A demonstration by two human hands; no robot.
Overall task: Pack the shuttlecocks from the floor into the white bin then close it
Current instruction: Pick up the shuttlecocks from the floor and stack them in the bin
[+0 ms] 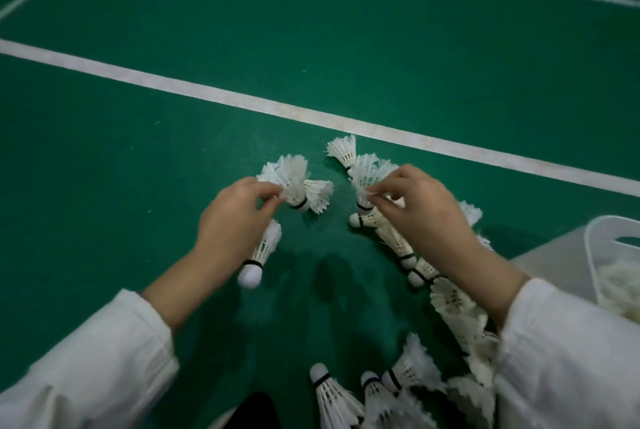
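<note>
Reaching down to the green floor (121, 158), both hands are in among the shuttlecocks (450, 304)! The left hand (235, 217) has thumb and forefinger pinched on the ragged feathers of the first shuttlecock (289, 177), its black-banded cork aimed down at the floor; whether it is lifted clear is hard to tell. A second shuttlecock (265, 245) is tucked under that same palm, its white cork (250, 277) poking out toward the wrist. Touching the pinched one, a third shuttlecock (319, 194) lies on its side. Over to the right hand (424, 217): fingertips nip the feather edge of a fourth shuttlecock (365, 183) at the top of a long row (401, 245) that runs back under the right forearm, corks and skirts overlapping along the floor. One more, the far shuttlecock (343, 150), sits at the end of that row, near the white court line (242, 99). Closer in, a loose cluster (367, 394) lies at the bottom of the view, corks pointing up and to the left, beside the right sleeve (568, 359). The white bin (604, 224) stands at the right edge, just beside the right forearm, and white feathers (620, 286) show inside it. The left sleeve (86, 366) is white too
</note>
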